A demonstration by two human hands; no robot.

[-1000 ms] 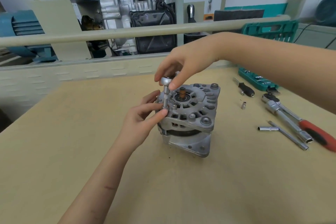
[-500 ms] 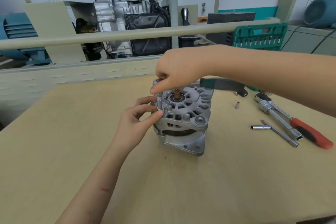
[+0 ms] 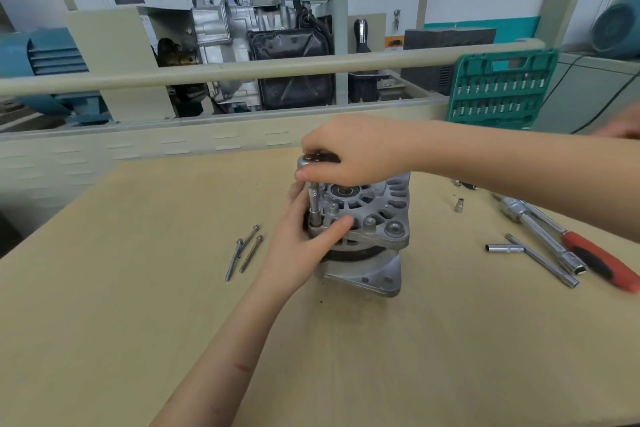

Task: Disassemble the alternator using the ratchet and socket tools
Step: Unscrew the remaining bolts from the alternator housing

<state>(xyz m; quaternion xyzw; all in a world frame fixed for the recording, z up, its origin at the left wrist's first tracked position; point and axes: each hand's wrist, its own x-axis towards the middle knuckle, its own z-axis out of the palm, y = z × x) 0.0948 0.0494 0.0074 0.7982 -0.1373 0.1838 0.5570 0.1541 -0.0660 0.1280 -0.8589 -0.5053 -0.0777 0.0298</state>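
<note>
Steel ratchet (image 3: 311,163) under right hand (image 3: 360,149) (curled)

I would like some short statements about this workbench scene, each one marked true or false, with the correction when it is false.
1. The right hand grips the head of the ratchet above the alternator. True.
2. The left hand lies flat on the table, away from the alternator. False: it holds the side of the alternator, thumb on the housing beside the socket extension.
3. Three long bolts lie on the table to the left of the alternator. True.
4. The red-handled tool is in the person's left hand. False: it lies on the table to the right of the alternator.
5. The green tool case stands open at the back right. True.
</note>
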